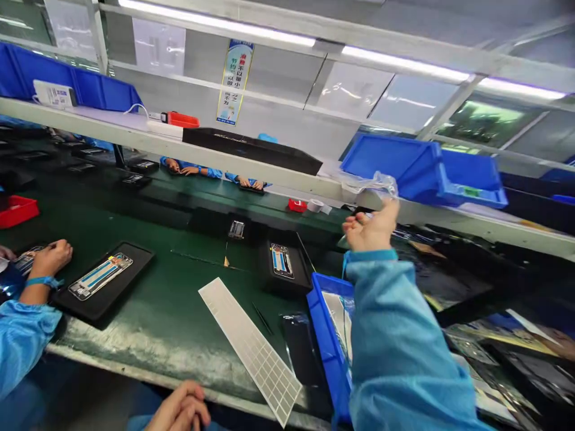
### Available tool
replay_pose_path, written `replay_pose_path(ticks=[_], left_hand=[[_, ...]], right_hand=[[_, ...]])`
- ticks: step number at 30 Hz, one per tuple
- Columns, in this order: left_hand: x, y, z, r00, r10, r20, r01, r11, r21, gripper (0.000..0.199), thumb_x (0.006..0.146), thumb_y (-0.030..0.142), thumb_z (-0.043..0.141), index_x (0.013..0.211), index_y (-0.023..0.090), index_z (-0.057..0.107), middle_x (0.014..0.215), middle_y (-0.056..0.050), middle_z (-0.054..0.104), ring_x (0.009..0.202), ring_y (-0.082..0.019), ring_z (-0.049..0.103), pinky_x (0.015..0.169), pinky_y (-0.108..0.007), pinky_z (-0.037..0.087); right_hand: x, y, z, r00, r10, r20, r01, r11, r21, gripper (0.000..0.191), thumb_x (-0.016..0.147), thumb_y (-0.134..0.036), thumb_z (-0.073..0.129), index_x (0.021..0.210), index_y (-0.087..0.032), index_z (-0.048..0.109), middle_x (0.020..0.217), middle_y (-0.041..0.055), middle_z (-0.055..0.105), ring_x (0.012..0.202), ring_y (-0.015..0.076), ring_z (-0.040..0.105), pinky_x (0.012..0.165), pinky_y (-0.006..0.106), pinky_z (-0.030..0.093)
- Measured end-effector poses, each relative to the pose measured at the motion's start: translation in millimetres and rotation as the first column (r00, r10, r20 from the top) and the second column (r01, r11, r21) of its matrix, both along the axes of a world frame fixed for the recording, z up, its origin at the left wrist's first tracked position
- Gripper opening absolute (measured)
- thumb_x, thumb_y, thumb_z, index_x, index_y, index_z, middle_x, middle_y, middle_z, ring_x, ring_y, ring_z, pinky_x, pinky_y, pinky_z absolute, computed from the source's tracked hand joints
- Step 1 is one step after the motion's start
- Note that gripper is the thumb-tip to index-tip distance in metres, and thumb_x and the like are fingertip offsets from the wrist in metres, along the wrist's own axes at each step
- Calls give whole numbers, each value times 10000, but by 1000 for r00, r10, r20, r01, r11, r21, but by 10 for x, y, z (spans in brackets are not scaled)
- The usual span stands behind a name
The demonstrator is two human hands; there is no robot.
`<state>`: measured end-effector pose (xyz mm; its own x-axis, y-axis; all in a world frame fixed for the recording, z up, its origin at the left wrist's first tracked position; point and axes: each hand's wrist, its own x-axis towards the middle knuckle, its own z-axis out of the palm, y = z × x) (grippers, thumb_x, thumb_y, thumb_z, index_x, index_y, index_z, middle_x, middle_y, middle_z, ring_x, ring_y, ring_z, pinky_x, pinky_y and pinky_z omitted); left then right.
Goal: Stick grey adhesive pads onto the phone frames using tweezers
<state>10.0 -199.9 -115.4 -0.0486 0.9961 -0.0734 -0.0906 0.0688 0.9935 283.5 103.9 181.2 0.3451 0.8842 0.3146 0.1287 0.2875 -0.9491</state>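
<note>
A long table [179,305] with a dark green top fills the lower view, its front edge scuffed pale. Above its far side runs a white shelf [251,163], carrying blue bins at both ends. Behind stand pale partition panels, a poster [235,82] with Chinese characters and 3 bright strip lights [404,63] overhead. Across the table, 2 people's hands work beneath the shelf; at the left, near the front edge, is a co-worker's hand [50,258].

The clear plastic bag [368,181] is crumpled, thin and shiny, lying at the shelf's front edge before the right-hand blue bin [390,164]. The right hand [371,227] is raised just beside it, fingers partly curled; I cannot tell whether it grasps anything. The left hand [182,410] is low by the table's front edge, fingers loosely curled; whether it holds something cannot be told.

A white label sheet [250,344], gridded at its near end, lies aslant with that end at the front edge. Beside it are black tweezers [263,318] and, toward the right, a blue tray [324,353] of white sheets. Phone frames with blue strips sit in 2 black trays, 1 near the front left.
</note>
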Motion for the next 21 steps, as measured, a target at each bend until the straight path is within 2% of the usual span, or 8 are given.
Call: replay_pose_path(ticks=[2, 4, 6, 7, 8, 13, 17, 21], left_hand=[[27, 95, 47, 1000, -7, -9, 7, 999, 32, 368, 972, 401, 578, 1296, 227, 586, 1308, -104, 610, 1150, -227, 612, 999, -441, 521], [94, 299, 140, 995, -3, -96, 17, 989, 147, 373, 1009, 378, 495, 1360, 267, 553, 1335, -89, 626, 1255, -244, 569, 1111, -461, 435], [196, 531, 235, 957, 56, -285, 52, 932, 359, 404, 1031, 307, 404, 1421, 294, 509, 1406, -79, 596, 1346, -245, 500, 1176, -466, 353], [251, 634, 265, 919, 93, -383, 103, 882, 461, 433, 1025, 265, 385, 1445, 295, 489, 1438, -78, 573, 1373, -248, 471, 1179, -474, 344], [303, 721, 274, 877, 113, -467, 173, 833, 526, 472, 1012, 227, 380, 1473, 293, 456, 1461, -76, 555, 1390, -251, 449, 1175, -482, 346], [429, 876, 68, 726, 11, -688, 419, 785, 455, 601, 948, 144, 394, 1539, 237, 330, 1507, -116, 494, 1398, -257, 446, 1146, -483, 398], [425, 835, -78, 654, -65, -754, 462, 823, 331, 439, 937, 144, 435, 1364, 203, 515, 1372, -135, 566, 1283, -245, 547, 1081, -428, 475], [399, 871, -78, 576, -54, -816, 486, 825, 288, 411, 934, 229, 546, 1344, 220, 511, 1324, -121, 576, 1233, -253, 566, 1054, -424, 493]], right_hand=[[-198, -418, -413, 980, 198, -32, -200, 967, -160, 349, 949, -477, 582, 1121, -184, 660, 961, 65, 695, 692, 140, 644, 566, 273, 546], [-451, -923, -948, 893, 443, -78, -443, 840, -312, 423, 736, -482, 807, 978, -144, 724, 815, 79, 712, 599, 166, 638, 471, 270, 501], [-688, -1400, -1513, 755, 632, -176, -636, 642, -428, 481, 596, -463, 904, 878, -104, 755, 787, 108, 726, 617, 213, 673, 508, 324, 535], [-777, -1599, -1770, 598, 739, -309, -779, 446, -441, 469, 679, -508, 848, 915, -113, 760, 831, 101, 728, 693, 205, 687, 589, 327, 552], [-840, -1763, -1998, 510, 753, -415, -845, 348, -406, 465, 720, -544, 811, 897, -118, 760, 809, 77, 715, 723, 182, 678, 642, 311, 544], [-831, -2135, -2669, 616, 587, -526, -786, 505, -356, 383, 703, -504, 838, 765, -137, 747, 708, 13, 674, 695, 138, 631, 707, 283, 520], [-746, -2203, -2877, 813, 544, -210, -573, 678, -461, 493, 826, -619, 650, 824, -140, 766, 744, 61, 729, 668, 175, 664, 642, 306, 556], [-558, -2064, -2895, 897, 441, 43, -371, 801, -469, 493, 860, -601, 578, 756, -152, 752, 694, 73, 737, 648, 203, 683, 628, 313, 552]])
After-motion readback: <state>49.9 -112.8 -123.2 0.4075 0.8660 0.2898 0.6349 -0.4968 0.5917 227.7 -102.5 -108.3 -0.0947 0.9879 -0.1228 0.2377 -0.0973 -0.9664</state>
